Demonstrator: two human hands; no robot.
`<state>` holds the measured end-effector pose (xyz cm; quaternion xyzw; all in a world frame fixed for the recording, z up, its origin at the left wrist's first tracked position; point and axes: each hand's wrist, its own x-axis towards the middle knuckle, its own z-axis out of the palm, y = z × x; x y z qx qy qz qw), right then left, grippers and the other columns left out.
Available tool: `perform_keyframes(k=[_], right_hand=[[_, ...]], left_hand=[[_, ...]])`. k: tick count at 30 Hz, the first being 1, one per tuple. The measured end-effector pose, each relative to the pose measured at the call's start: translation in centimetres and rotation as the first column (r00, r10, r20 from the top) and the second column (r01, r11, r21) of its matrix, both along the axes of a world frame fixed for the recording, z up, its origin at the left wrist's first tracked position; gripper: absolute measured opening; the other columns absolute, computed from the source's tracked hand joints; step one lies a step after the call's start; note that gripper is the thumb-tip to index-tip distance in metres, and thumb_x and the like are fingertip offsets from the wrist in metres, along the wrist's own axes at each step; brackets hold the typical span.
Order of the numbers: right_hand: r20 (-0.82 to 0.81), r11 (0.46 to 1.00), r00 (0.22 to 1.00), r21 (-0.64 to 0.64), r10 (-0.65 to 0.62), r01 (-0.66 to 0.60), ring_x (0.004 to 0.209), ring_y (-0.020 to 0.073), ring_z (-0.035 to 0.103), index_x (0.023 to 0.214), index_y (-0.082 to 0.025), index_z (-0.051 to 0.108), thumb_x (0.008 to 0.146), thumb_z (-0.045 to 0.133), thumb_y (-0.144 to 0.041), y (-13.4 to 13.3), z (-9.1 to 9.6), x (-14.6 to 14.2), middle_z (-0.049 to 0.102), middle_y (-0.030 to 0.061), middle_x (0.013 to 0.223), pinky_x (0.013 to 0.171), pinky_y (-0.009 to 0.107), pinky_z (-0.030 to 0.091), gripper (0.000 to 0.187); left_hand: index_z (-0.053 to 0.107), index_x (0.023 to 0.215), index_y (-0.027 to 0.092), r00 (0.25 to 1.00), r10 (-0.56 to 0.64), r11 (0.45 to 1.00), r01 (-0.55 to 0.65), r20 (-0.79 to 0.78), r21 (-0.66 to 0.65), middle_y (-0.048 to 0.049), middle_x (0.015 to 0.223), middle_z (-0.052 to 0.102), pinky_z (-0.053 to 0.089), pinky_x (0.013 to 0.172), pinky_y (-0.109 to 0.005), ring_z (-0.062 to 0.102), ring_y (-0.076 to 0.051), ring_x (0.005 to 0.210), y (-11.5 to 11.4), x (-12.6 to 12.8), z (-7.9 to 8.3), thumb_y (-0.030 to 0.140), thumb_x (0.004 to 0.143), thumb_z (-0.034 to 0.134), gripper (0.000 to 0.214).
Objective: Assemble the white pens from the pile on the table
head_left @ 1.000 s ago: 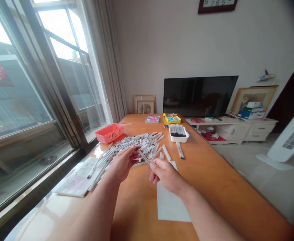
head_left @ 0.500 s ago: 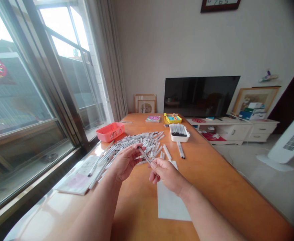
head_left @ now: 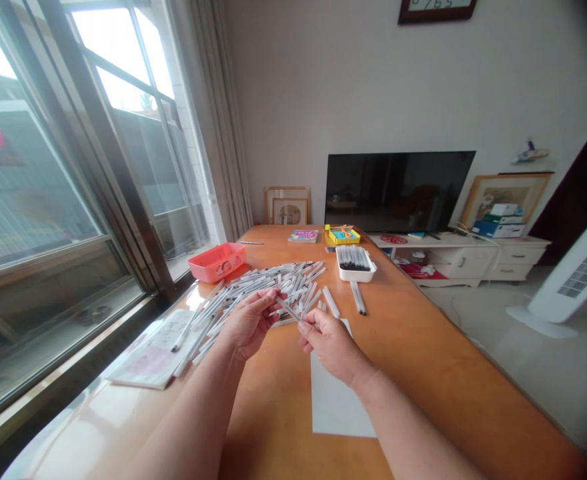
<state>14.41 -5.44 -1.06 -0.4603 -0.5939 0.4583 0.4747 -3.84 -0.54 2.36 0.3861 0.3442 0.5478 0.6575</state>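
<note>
A slim pale pen [head_left: 289, 309] is held between my two hands, above the near side of a loose heap of pens and pen parts [head_left: 268, 283]. My left hand [head_left: 253, 322] pinches its far end, covering the tip. The near end sits in the closed fingers of my right hand [head_left: 327, 340], above a white paper sheet [head_left: 341, 407]. Farther back on the right, a white box [head_left: 356, 274] holds many clear pens with black ends. In front of that box lies a small group of black-ended pens [head_left: 358, 299].
A red plastic basket [head_left: 218, 263] stands at the left behind the heap. A booklet [head_left: 151, 353] with a pen on it lies at the left edge. Toward the table's far end are a yellow box [head_left: 343, 235] and a colourful book [head_left: 303, 236].
Both hands keep hold of the pen in nearly the same place. The dark end visible by my left fingers before is now covered. The whole view has shifted slightly.
</note>
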Motion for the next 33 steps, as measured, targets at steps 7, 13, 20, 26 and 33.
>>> perform_keyframes(k=[7, 13, 20, 26, 33], right_hand=[[-0.171, 0.97, 0.97, -0.143, 0.174, -0.199, 0.054, 0.0121, 0.057, 0.089, -0.016, 0.06, 0.094, 0.051, -0.056, -0.6, 0.8, 0.2, 0.066, 0.0039, 0.067, 0.057, 0.027, 0.043, 0.041], [-0.123, 0.983, 0.983, -0.105, 0.139, -0.152, 0.054, 0.0119, 0.057, 0.09, -0.016, 0.059, 0.095, 0.049, -0.059, -0.6, 0.7, 0.1, 0.066, 0.0033, 0.067, 0.058, 0.026, 0.043, 0.044], [-0.13, 0.978, 0.981, -0.133, 0.145, -0.162, 0.052, 0.0117, 0.054, 0.089, -0.016, 0.06, 0.094, 0.051, -0.058, -0.8, 0.9, 0.1, 0.064, 0.0016, 0.062, 0.055, 0.025, 0.042, 0.043], [-0.344, 0.928, 0.913, -0.218, 0.217, -0.303, 0.049, 0.0101, 0.05, 0.088, -0.014, 0.063, 0.09, 0.059, -0.056, -0.9, 1.6, 0.4, 0.063, 0.0021, 0.059, 0.051, 0.023, 0.038, 0.043], [-0.339, 0.94, 0.923, -0.215, 0.183, -0.266, 0.051, 0.0119, 0.056, 0.094, -0.013, 0.064, 0.092, 0.056, -0.057, -0.8, 1.4, 0.2, 0.066, 0.0048, 0.062, 0.054, 0.025, 0.043, 0.045]], left_hand=[[0.071, 0.112, 0.017, 0.985, -0.154, 0.988, 0.152, 0.082, 0.026, -0.0105, 0.114, 0.072, 0.057, 0.077, -0.026, 0.069, -0.017, 0.093, -0.5, -0.4, 0.6, 0.025, 0.085, 0.072, 0.028], [0.069, 0.098, 0.016, 0.999, -0.023, 1.0, 0.023, 0.034, 0.014, -0.0074, 0.09, 0.073, 0.054, 0.064, -0.023, 0.067, -0.013, 0.074, -0.3, 0.0, 0.3, 0.038, 0.084, 0.074, 0.026], [0.067, 0.084, 0.013, 1.0, 0.027, 0.996, -0.027, 0.006, 0.086, -0.006, 0.083, 0.071, 0.052, 0.062, -0.019, 0.064, -0.01, 0.07, -0.1, 0.1, 0.1, 0.03, 0.075, 0.083, 0.024], [0.068, 0.089, 0.014, 0.996, -0.051, 0.997, 0.047, 0.066, 0.066, -0.0089, 0.092, 0.074, 0.055, 0.071, -0.023, 0.068, -0.014, 0.079, -0.4, 0.0, 0.7, 0.027, 0.077, 0.082, 0.022], [0.069, 0.093, 0.013, 0.999, -0.018, 0.999, 0.016, 0.042, 0.04, -0.0094, 0.093, 0.074, 0.055, 0.067, -0.021, 0.067, -0.012, 0.074, -0.4, 0.5, 0.3, 0.028, 0.08, 0.079, 0.023]])
